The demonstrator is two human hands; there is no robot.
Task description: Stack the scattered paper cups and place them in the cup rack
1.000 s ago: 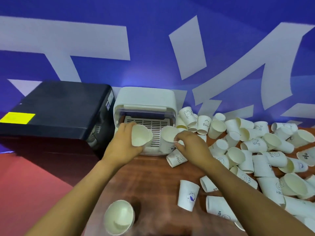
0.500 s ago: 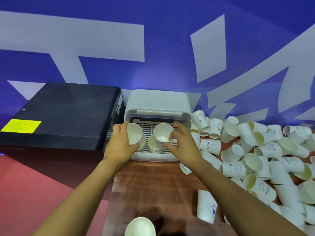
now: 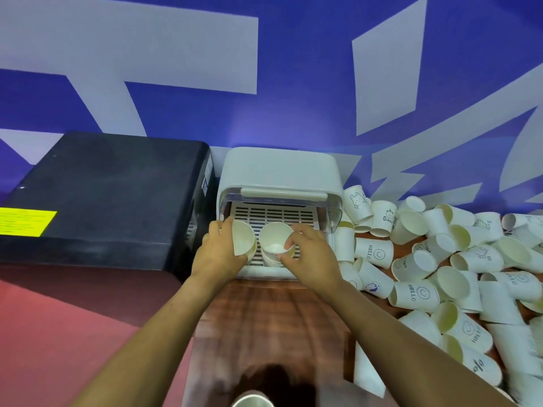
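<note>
Head view: both hands grip cups at the rack.

Cup rack just beyond both hands, left hand and right hand side by side at its opening, black box left of the hands, scattered cups right of them on the table, wall behind.

Two hands, one cup rack, one black box, dozens of scattered paper cups
</note>
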